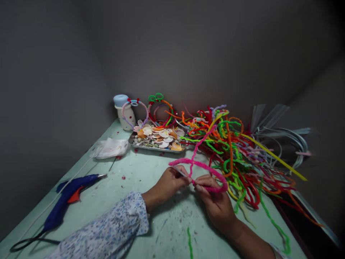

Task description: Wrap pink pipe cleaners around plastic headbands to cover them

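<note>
A curved band wrapped in bright pink pipe cleaner (pixel 199 163) is between my hands, above the middle of the table. My left hand (pixel 174 180) pinches its thin, uncovered left end. Closed on the pink strand just to the right is my right hand (pixel 215 201), its fingertips near those of my left hand. A loose pink length (pixel 198 142) rises from the band toward the pile behind. Fingers partly hide the spot where the strand meets the band.
A tray (pixel 159 149) of shells, a white jar (pixel 125 117) and finished hoops (pixel 135 102) stand at the back. Tangled pipe cleaners (pixel 237 154) fill the right side. A blue glue gun (pixel 64 203) and plastic packet (pixel 110 148) lie left; a green piece (pixel 190 242) lies in front.
</note>
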Demonstrator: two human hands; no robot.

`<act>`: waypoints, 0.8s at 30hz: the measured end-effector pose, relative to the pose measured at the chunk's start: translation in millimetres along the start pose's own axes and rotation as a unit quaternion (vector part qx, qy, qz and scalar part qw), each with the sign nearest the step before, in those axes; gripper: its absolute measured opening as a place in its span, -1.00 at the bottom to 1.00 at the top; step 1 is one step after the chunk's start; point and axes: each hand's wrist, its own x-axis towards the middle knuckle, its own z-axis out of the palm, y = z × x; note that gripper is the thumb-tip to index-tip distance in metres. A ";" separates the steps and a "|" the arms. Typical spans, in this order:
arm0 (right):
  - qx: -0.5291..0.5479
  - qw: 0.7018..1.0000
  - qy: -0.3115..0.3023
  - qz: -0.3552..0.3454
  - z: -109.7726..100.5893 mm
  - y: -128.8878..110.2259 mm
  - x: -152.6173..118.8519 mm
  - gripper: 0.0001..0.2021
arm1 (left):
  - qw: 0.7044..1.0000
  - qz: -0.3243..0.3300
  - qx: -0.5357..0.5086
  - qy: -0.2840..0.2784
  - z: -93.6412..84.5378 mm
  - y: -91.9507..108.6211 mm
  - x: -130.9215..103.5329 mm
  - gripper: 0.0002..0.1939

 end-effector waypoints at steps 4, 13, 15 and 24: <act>-0.004 1.000 0.005 0.006 2.1 0.5 -1.9 -0.85 | 1.000 -0.005 0.009 0.018 4.0 5.4 -4.4 -0.85; -0.087 0.995 0.041 0.021 0.2 -2.0 -5.4 -0.79 | 0.997 0.052 0.057 0.022 3.9 1.4 -5.8 -0.84; -0.090 0.994 0.050 0.027 0.1 0.0 -6.6 -0.80 | 0.996 0.055 0.060 0.024 3.8 -0.3 -6.2 -0.84; -0.040 0.995 0.058 0.074 -0.8 -0.8 -2.3 -0.92 | 0.998 0.038 0.036 0.032 6.4 -1.0 -6.8 -0.79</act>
